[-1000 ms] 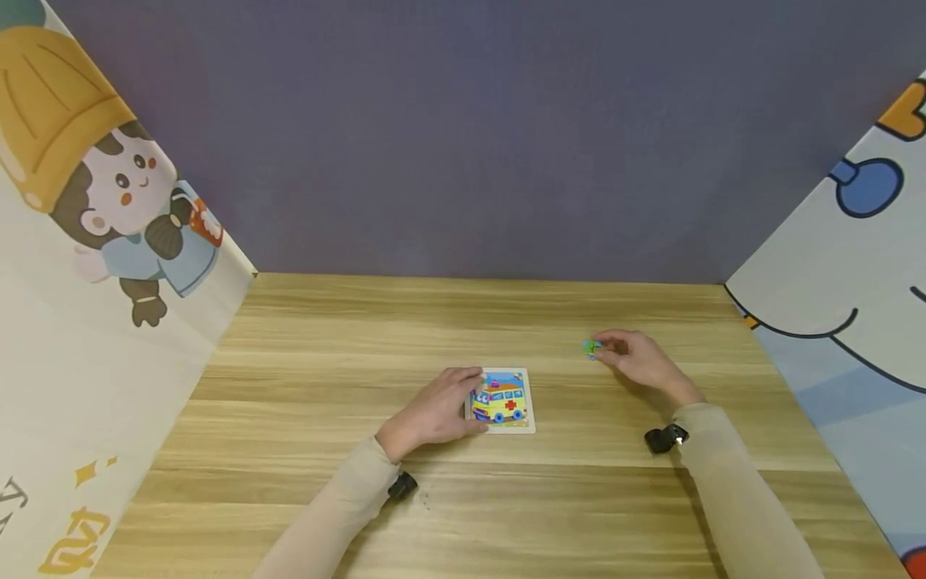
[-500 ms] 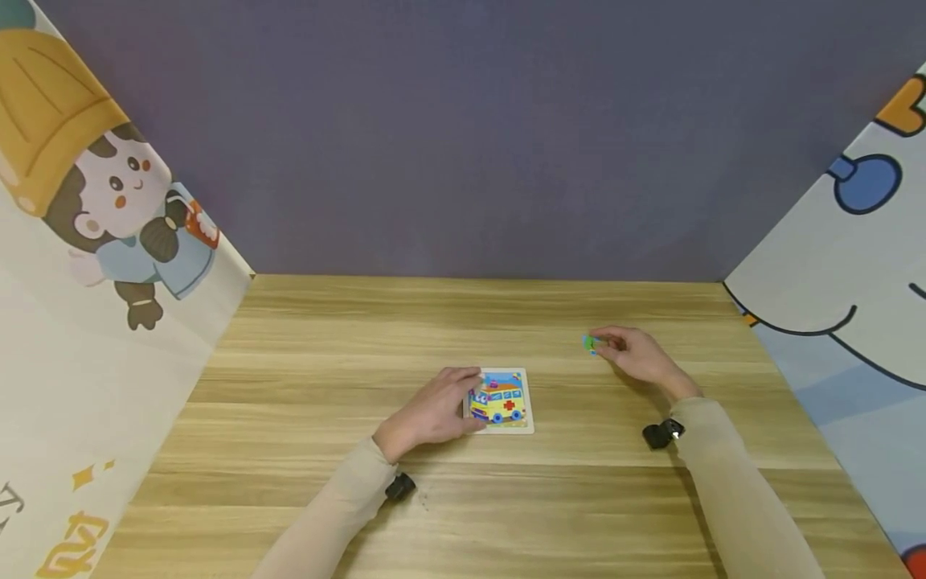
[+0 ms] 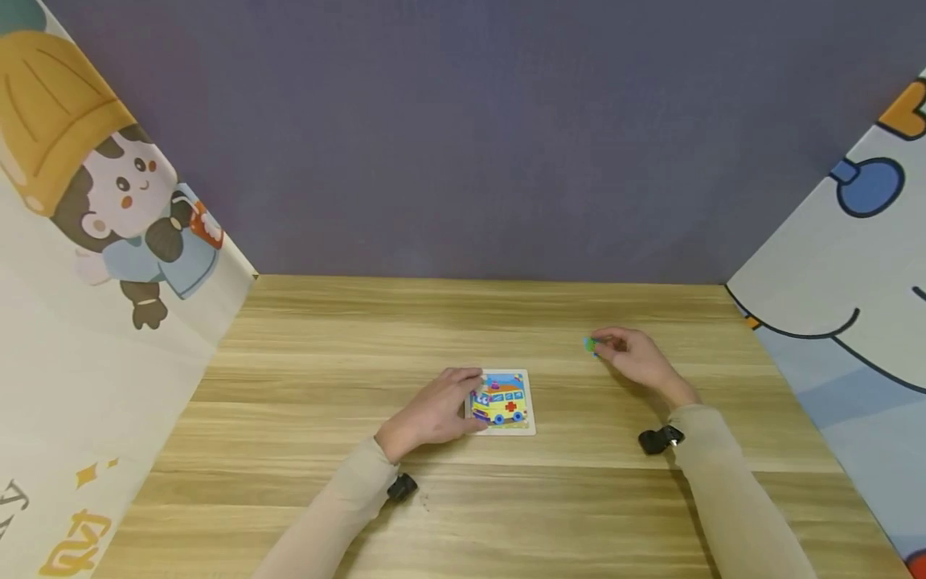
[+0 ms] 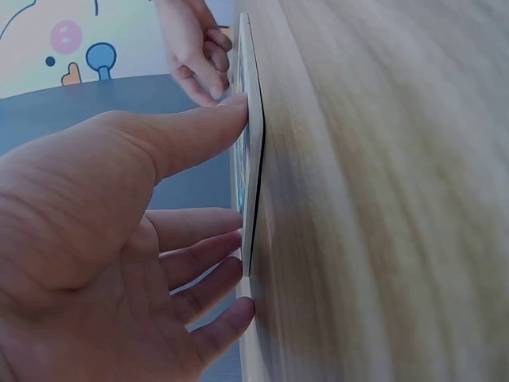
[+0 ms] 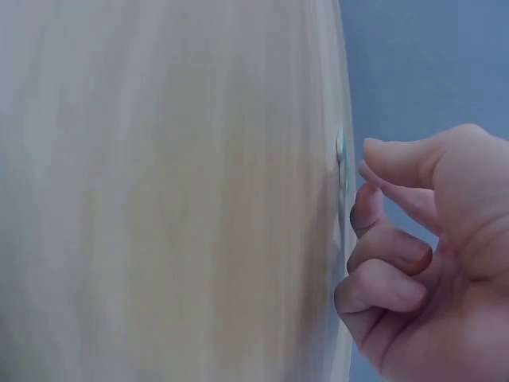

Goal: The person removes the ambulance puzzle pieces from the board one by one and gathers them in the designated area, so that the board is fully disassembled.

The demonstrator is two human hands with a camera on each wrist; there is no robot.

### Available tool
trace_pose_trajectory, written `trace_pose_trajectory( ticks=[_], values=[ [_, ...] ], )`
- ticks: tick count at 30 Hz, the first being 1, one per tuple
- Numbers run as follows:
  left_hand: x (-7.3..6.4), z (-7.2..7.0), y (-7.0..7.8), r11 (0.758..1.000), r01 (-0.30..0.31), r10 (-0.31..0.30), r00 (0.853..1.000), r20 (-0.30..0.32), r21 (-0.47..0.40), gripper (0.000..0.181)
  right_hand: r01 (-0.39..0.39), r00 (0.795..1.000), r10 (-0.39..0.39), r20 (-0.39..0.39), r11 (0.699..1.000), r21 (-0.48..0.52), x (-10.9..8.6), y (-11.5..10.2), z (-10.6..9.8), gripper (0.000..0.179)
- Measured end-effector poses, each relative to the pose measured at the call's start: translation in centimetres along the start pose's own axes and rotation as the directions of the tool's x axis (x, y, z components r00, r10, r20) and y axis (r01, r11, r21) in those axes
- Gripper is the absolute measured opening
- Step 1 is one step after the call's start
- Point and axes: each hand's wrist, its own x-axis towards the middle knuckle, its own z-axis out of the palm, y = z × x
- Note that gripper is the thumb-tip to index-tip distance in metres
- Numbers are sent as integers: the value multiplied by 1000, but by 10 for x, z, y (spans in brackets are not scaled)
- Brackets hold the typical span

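A square puzzle board point(image 3: 529, 402) with a white frame and a yellow ambulance picture lies flat on the table. My left hand point(image 3: 432, 408) rests at its left side, fingertips near the far edge and thumb near the front edge. In the left wrist view the left thumb point(image 4: 199, 131) touches the frame while the relaxed fingers meet its side. Further right, my right hand point(image 3: 637, 358) is at a small green and blue puzzle piece point(image 3: 589, 345). In the right wrist view the piece point(image 5: 342, 151) lies by the tabletop, just beyond the thumb and index fingertips; the other fingers are curled.
The wood-grain table point(image 3: 463, 507) meets a dark grey panel point(image 3: 463, 145) at the back. White walls with cartoon prints, a left wall point(image 3: 58, 338) and a right wall point(image 3: 854, 281), flank it. Black wrist cameras hang under both sleeves.
The right hand shifts very slightly over the small piece, which shows a little less of itself now. The left hand and the puzzle board stay in place.
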Motion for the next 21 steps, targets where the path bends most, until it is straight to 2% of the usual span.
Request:
trace_pose_trajectory(
  ticks=[9, 21],
  values=[
    [0, 1, 0, 1000, 6, -6, 1000, 3, -16, 78, 34, 999, -34, -17, 999, 6, -4, -14, 12, 36],
    [0, 0, 0, 1000, 7, -7, 1000, 5, -19, 77, 58, 998, -57, 27, 998, -5, -4, -27, 25, 36]
  ],
)
